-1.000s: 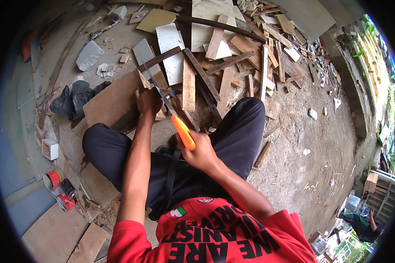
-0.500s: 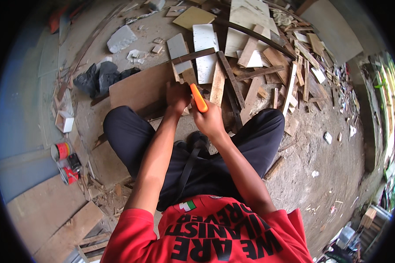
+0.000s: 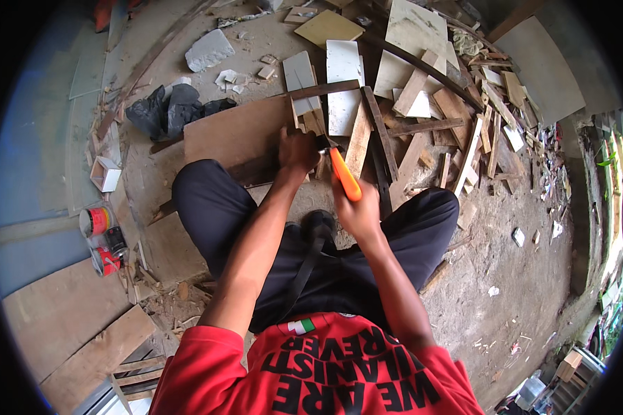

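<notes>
My right hand is closed round the orange handle of a hammer. Its dark head lies close beside my left hand, at the wood between my knees. The fingers of my left hand are bent and closed at the lower end of a piece of wood, though the back of the hand hides most of the grip. A dark wooden strip crosses just beyond. Left of my left hand lies a broad brown board. A pale plank slants away past the hammer.
Scrap planks and white panels pile up ahead and to the right. A black plastic bag and a whitish block lie at far left. Cans stand left of my knee. A wall ledge runs along the right.
My right hand and the hammer have shifted right and slightly down, away from my left hand, and more of the hammer's head shows. The whole view has also shifted a little.
</notes>
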Demonstrator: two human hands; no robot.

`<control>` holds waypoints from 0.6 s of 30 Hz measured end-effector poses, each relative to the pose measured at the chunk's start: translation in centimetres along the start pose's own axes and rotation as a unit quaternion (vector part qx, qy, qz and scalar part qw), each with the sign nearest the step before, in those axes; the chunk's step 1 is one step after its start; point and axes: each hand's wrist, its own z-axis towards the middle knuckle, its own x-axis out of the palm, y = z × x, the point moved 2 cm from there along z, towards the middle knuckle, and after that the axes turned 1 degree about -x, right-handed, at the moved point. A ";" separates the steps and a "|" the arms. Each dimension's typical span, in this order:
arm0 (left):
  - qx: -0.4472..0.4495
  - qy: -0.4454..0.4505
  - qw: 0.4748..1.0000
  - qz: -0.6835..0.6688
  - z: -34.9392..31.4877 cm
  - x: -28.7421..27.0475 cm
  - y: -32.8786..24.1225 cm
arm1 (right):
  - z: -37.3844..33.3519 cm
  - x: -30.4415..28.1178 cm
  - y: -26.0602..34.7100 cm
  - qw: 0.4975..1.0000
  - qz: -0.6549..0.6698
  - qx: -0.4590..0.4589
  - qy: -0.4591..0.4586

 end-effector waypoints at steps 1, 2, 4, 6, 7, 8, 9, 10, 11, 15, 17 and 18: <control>0.009 0.010 1.000 0.006 -0.1 -0.6 0.0 | 1.5 0.6 1.7 1.000 -0.009 0.011 -0.007; 0.020 0.019 1.000 0.008 0.0 -0.9 -0.4 | 1.6 1.1 1.9 1.000 -0.013 0.010 -0.001; 0.024 0.000 1.000 0.011 0.0 -0.3 -0.4 | 1.2 1.8 1.1 1.000 -0.021 0.017 0.013; 0.008 -0.013 1.000 -0.026 -0.1 0.4 0.2 | -3.1 1.0 -0.2 1.000 -0.023 -0.014 0.008; 0.004 0.013 1.000 -0.012 0.1 1.0 0.5 | -5.8 -0.1 0.3 1.000 0.010 0.008 0.008; 0.015 -0.006 1.000 -0.024 -0.4 1.3 1.0 | -8.3 -1.7 1.1 1.000 -0.006 -0.001 0.015; 0.035 -0.029 0.998 -0.039 -0.6 1.3 1.0 | -10.9 -2.8 1.4 1.000 0.010 0.008 0.001; 0.055 -0.053 0.996 -0.054 -0.6 1.0 0.8 | -12.9 -4.2 2.4 1.000 0.008 0.022 0.003; 0.040 -0.037 0.998 -0.012 -0.5 0.8 0.4 | -14.8 -5.2 2.4 0.999 0.012 0.039 0.005; 0.036 -0.046 0.998 -0.034 -0.6 1.2 0.5 | -10.8 -4.3 2.6 1.000 -0.009 0.003 0.019; 0.027 -0.045 0.999 0.002 0.2 3.3 1.1 | -4.1 -1.5 0.6 1.000 0.017 -0.009 0.011; 0.026 -0.049 0.998 0.017 1.0 3.6 0.9 | -1.3 -0.3 0.0 1.000 0.006 -0.004 0.009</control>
